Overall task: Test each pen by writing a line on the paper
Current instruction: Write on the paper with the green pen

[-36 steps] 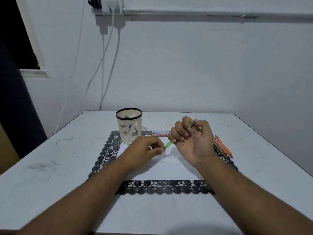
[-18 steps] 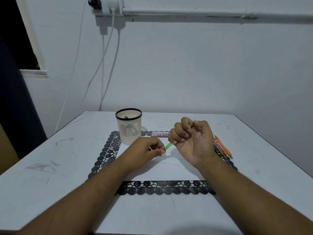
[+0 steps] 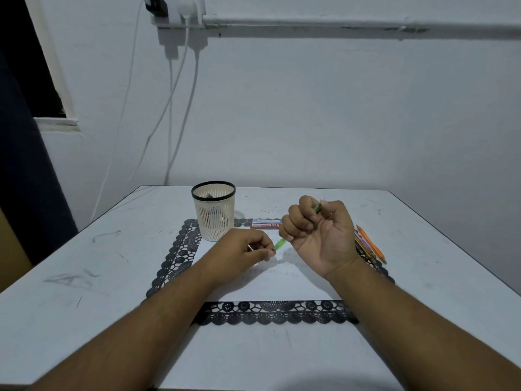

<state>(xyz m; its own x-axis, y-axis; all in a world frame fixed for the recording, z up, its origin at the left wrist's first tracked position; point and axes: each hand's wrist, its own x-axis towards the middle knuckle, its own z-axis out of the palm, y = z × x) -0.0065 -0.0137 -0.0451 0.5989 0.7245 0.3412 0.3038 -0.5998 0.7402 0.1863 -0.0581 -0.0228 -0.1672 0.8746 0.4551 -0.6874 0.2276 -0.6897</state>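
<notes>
While both hands hover over the paper [image 3: 270, 280], little separates this moment from the second before it: the hands, the green pen [image 3: 280, 244] and the surrounding articles sit almost exactly where they did, the pair having drifted only a trace. Item, right hand [image 3: 318, 235]: palm turned toward the camera, fingers curled round the green pen's barrel, clenched on it. Item, left hand [image 3: 245, 252]: fingertips pinched at the pen's lower end, with a small pale piece showing between the fingers that may be a cap or tip part, too small to tell. Judgement: the stillness suggests the pen is being capped or uncapped, not written with; no line is being drawn now. Item, green pen: held in the air above the paper's far half, not touching it; long axis runs diagonally, lower end toward the left hand and near-left, upper end emerging past the right thumb toward far-right. Which end bears the nib cannot be told. Item, paper: white sheet on a black lace mat [image 3: 270, 313], faint marks near its middle. Item, mesh pen cup [image 3: 213, 211]: upright at the mat's far-left corner, contents dimly seen. Item, further pens [image 3: 370, 245]: orange and others, lying beside the right wrist on the mat's right edge. Item, small red-and-blue box [image 3: 265, 223]: flat beyond the paper. All upon a white table [image 3: 84, 263].
</notes>
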